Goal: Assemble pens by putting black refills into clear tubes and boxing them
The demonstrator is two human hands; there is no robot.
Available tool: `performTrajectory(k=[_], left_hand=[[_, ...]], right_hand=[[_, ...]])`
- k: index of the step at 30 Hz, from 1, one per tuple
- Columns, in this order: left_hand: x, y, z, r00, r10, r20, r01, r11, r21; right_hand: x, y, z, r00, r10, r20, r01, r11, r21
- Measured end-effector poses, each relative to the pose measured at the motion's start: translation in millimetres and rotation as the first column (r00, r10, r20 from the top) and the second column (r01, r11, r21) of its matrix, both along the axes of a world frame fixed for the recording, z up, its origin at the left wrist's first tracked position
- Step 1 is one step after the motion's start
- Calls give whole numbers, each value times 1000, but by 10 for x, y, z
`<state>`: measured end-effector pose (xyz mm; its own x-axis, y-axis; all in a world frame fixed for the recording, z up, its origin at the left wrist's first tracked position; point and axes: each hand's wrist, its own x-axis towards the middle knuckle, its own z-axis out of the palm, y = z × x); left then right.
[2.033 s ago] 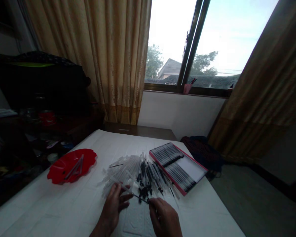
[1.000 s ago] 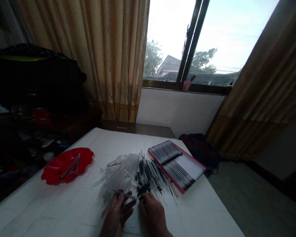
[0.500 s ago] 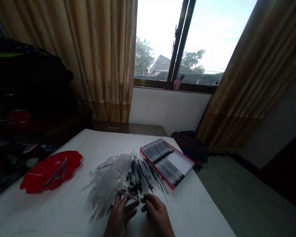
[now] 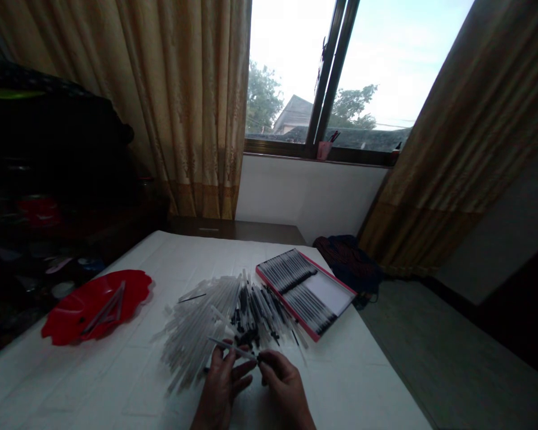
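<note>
Between the thumb and fingers of my left hand (image 4: 219,382) is a slim clear pen (image 4: 245,354), slanting down to the right. My right hand (image 4: 285,378) pinches a small dark piece at the pen's right end; the fingers hide most of it, and I cannot tell whether it is a cap or a tip. Just beyond my hands lies a fanned heap of clear pen barrels (image 4: 197,328), with dark-ended pens (image 4: 251,307) on its right side. A flat pink-edged box (image 4: 329,292) behind the heap holds rows of black-ended pens.
A red scalloped dish (image 4: 137,288) with clear pieces in it sits on the left of the white table (image 4: 112,382). Dark cluttered furniture (image 4: 72,161) stands at far left. Behind are curtains (image 4: 197,107), a window and a pink cup (image 4: 324,150) on the sill. Dark cloth (image 4: 347,260) lies beyond the table.
The pen's right end and my right fingertips have come together, where a small gap showed before. The view has shifted slightly.
</note>
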<state>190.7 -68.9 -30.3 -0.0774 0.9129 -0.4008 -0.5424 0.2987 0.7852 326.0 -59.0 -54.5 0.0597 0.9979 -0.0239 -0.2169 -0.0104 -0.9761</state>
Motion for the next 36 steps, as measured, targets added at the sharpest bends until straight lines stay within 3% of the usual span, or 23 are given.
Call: performTrajectory(k=[14,19,23,27,31,34,36], left_hand=[[2,-23,-47,999,-13,-46,15,998,57],[19,-40,-2,995,-8,-95,14,999,53],[31,-33,4,991,-23,-132,30,998,58],[30,-1,-108,990,-17,-143,27,997,66],[29,17,-201,989,4,-146,6,997,72],[27,-1,-167,990,-1,-143,14,996,90],[23,-19,-117,990,1,-141,12,995,96]], right_hand=[[9,-23,-31,994,26,105,-34,997,74],[11,-41,-84,972,-30,234,-14,983,181],[1,-74,-71,923,-113,367,-9,949,316],[-13,-94,-39,851,-190,489,-26,916,401],[-45,-89,-56,754,-276,596,-14,900,435],[-74,-77,-82,680,-316,662,6,904,427],[-83,-71,-85,671,-290,682,-13,916,402]])
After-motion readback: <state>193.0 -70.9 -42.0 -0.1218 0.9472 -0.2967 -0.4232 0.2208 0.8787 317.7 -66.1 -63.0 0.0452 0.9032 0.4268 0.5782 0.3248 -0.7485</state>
